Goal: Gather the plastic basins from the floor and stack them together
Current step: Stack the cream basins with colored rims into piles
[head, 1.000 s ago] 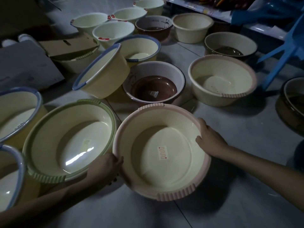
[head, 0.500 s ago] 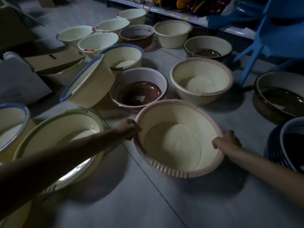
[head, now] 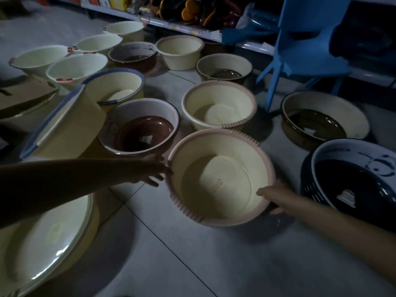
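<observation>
Pink-rimmed basin (head: 218,179) sits centre-right of frame. Left hand (head: 152,170) and right hand (head: 274,196) grip its opposite rims. Risks I see: dim light and a crowded floor. Its far edge could knock the brown basin (head: 139,129), or jam askew in the matching basin (head: 218,106) above.

The left hand (head: 151,170) is bare and darkly shadowed; the right hand (head: 276,195) is bare, better lit.
</observation>
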Tool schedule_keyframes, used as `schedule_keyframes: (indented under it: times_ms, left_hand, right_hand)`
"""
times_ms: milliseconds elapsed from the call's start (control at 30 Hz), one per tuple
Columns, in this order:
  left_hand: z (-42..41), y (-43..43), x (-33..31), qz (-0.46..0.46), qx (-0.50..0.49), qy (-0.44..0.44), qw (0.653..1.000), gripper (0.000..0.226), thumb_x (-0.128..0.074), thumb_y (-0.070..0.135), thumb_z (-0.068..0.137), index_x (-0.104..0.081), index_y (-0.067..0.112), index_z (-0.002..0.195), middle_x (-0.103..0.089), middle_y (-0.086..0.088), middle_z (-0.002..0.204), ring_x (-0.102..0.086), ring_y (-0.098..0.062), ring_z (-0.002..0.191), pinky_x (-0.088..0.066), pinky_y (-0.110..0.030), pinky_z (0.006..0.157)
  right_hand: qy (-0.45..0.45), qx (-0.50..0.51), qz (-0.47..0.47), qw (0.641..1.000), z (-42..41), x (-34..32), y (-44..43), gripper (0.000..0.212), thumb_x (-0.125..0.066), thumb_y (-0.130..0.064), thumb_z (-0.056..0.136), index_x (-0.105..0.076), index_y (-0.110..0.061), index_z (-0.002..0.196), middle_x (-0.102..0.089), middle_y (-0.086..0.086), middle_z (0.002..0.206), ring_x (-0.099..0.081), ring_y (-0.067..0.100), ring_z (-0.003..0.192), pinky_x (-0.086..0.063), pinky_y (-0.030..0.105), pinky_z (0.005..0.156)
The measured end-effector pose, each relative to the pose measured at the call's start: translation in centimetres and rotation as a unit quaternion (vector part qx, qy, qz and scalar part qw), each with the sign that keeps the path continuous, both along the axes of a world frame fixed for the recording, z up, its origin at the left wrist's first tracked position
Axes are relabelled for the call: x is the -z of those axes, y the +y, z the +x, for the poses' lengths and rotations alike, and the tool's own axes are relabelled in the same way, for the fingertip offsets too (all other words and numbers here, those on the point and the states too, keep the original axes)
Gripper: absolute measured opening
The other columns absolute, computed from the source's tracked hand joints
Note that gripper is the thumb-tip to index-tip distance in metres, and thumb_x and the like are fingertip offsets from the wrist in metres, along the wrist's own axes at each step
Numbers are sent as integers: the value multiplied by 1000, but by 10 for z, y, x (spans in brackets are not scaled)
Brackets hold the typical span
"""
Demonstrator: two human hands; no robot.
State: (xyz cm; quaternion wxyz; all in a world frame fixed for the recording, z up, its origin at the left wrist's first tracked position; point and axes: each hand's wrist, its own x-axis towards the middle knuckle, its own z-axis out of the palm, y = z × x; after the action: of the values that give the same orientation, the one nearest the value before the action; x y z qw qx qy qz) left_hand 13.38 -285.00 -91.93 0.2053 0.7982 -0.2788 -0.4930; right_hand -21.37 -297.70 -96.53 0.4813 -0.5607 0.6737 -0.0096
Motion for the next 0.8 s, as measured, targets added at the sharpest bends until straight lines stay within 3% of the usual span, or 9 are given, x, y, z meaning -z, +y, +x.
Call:
schedule_keyframes:
  times_ms: [133,233,367,533,700,800]
  left_hand:
    - [-7,12,27,-18,-23,62,998,64,-86,14,79,-52,15,134,-70,-9,117,-71,-26,103,-64,-40,75]
    - [1,15,54,-61,-66,113,989,60,-83,-1,77,-60,11,131,-74,-12,111,-75,-28,97,-63,-45,84]
    - [16,24,65,-115,-52,183,975,46,-81,3,81,-68,10,124,-76,-17,108,-75,-30,98,-63,-36,82]
    - [18,33,80,-154,-82,197,965,35,-71,28,95,-70,0,115,-75,-22,105,-75,-34,94,-63,-34,74]
    - [18,22,81,-145,-78,141,976,55,-53,56,99,-71,3,100,-72,-15,85,-73,-25,71,-61,-32,61]
    - [18,11,77,-117,-106,158,975,61,-47,63,98,-67,6,95,-71,-13,84,-72,-26,75,-60,-31,60]
  right_hand:
    - [141,-156,-119,970,15,-24,-36,87,-73,-23,84,-22,-14,155,-43,16,147,-47,39,129,-50,45,97]
    - [163,-214,-161,950,41,-21,-63,89,-72,-29,85,-19,-21,156,-41,16,147,-47,39,128,-47,45,101]
    - [164,-216,-226,936,76,5,-92,89,-71,-36,87,-18,-26,158,-39,18,149,-47,40,130,-46,48,105]
    - [228,-143,-378,886,85,29,-86,43,-64,-21,96,-46,-4,132,-53,25,131,-57,44,112,-52,49,89]
    - [260,-132,-339,894,68,19,-86,39,-66,-19,86,-53,-5,120,-59,23,121,-61,41,101,-53,43,78]
    - [282,-139,-311,897,61,13,-77,36,-64,-13,81,-58,-4,116,-62,24,116,-62,41,99,-46,36,71]
